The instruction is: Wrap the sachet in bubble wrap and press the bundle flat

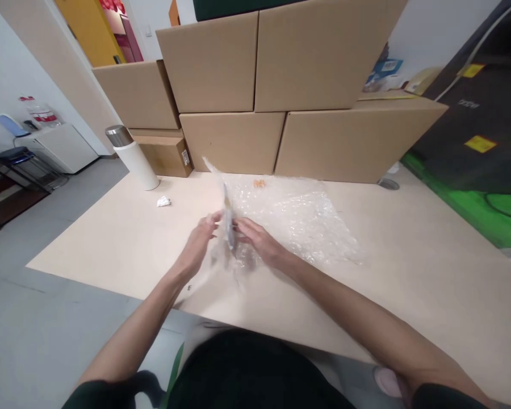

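Observation:
A sheet of clear bubble wrap lies on the pale table, its left edge folded upward. My left hand and my right hand face each other at that raised edge. Both pinch a thin, upright flat item wrapped in the plastic; it is blurred and I cannot name it. The fingers of both hands are closed around the fold.
Stacked cardboard boxes line the table's far side. A white flask with a steel cap stands at the far left, a crumpled white scrap beside it. A small orange bit lies near the boxes. Grey floor lies left, green matting right.

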Available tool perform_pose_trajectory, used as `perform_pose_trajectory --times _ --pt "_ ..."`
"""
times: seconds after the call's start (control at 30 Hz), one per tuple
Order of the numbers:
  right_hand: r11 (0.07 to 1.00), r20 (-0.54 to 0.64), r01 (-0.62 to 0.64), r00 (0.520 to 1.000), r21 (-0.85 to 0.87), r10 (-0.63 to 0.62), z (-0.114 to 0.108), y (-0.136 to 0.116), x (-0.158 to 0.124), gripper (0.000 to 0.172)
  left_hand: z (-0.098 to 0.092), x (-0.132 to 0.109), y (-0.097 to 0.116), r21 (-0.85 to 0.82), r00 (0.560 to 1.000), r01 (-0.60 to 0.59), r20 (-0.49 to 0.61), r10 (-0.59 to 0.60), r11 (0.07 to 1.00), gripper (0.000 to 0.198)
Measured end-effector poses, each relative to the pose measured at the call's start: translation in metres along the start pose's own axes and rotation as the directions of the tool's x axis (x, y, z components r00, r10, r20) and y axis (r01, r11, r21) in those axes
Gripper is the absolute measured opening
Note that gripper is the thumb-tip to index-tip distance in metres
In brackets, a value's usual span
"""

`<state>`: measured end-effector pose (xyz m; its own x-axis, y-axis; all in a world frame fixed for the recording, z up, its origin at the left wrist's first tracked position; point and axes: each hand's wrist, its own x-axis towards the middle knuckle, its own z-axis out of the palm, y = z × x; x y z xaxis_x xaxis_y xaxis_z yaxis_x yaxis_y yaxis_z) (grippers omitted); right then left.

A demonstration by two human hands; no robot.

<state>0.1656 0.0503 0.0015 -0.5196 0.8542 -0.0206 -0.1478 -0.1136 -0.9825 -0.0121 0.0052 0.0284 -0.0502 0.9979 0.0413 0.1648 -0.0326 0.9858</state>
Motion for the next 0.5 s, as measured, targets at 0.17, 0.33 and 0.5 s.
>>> perform_pose_trajectory --times 0.17,0.33,0.5 --pt "0.912 -0.155 -0.176 0.957 0.371 0.247 -0.030 0.001 -0.015 0.022 0.045 0.009 -0.013 0.494 0.940 -0.330 0.255 0.229 0.804 0.058" --pt "0.984 -0.318 -0.161 0.931 0.081 0.178 -0.065 -0.005 -0.031 0.021 0.079 0.013 -0.015 0.812 0.935 -0.352 0.327 0.136 0.466 0.050" --pt "0.747 -0.304 0.063 0.888 -0.662 -0.344 -0.074 -0.004 -0.033 0.027 0.096 0.015 -0.011 0.871 0.937 -0.348 0.322 0.133 0.347 0.046"
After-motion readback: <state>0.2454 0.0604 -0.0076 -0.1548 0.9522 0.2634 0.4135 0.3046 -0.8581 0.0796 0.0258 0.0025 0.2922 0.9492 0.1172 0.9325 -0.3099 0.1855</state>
